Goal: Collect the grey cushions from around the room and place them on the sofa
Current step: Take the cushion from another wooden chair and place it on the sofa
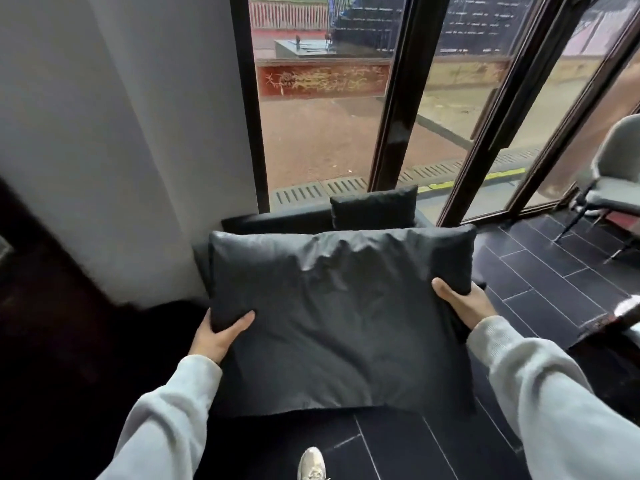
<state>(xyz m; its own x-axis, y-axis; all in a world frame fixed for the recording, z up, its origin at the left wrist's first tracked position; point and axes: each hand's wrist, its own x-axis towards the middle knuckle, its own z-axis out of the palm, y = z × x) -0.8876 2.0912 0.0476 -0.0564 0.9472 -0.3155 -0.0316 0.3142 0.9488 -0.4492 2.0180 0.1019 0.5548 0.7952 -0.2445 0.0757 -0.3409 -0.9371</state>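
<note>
A large grey cushion [332, 317] is held flat in front of the sofa [277, 220], hiding most of its seat. The left hand [218, 336] clasps its near left corner, the right hand [464, 304] its right edge, thumbs on top, arms outstretched. Two cushions show: a second one [374, 207] stands upright on the sofa. Behind the sofa are windows [322, 109]; to its right, a grey chair [613, 181].

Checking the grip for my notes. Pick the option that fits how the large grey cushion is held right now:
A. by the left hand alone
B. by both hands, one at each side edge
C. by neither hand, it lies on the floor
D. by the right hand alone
B: the left hand and the right hand each clasp a side edge of the large grey cushion, holding it up in front of the sofa.
</note>
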